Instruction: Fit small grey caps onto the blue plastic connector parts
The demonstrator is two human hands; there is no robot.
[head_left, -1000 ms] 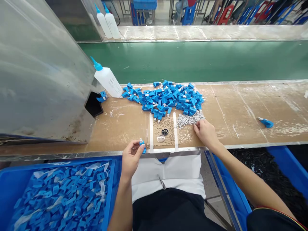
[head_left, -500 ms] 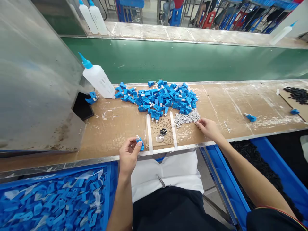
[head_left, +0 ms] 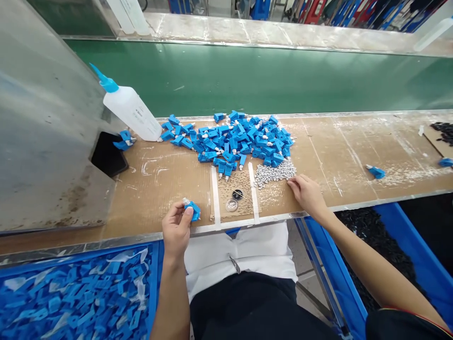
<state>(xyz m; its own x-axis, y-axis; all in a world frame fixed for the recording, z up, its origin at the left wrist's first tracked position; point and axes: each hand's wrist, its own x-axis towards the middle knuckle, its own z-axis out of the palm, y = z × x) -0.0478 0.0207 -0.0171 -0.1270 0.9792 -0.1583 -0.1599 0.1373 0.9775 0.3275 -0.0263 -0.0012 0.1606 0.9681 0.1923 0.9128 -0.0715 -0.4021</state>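
Note:
Between the thumb and fingers of my left hand (head_left: 176,232) is a small blue plastic part (head_left: 194,212) with a whitish tip, held above the near edge of the cardboard-covered bench. My right hand (head_left: 308,194) is pinched closed at the right edge of a heap of small grey pieces (head_left: 274,174). Whatever its fingertips hold, if anything, is too small to make out. Behind the grey pieces spreads a big pile of blue plastic parts (head_left: 244,139), many with white tips. A round black dish (head_left: 238,194) with a thin stick across it and a clear round dish (head_left: 231,205) lie between my hands.
A white squeeze bottle (head_left: 136,113) leans near the metal housing (head_left: 53,132) on the left. Beyond the bench runs a green belt (head_left: 247,75). Below are a blue crate (head_left: 155,283) of blue parts and another blue crate (head_left: 421,250) of black pieces.
My left hand has shifted left with the blue part, which is now tilted differently. My right hand stays at the grey pieces. The camera view has tipped slightly downward.

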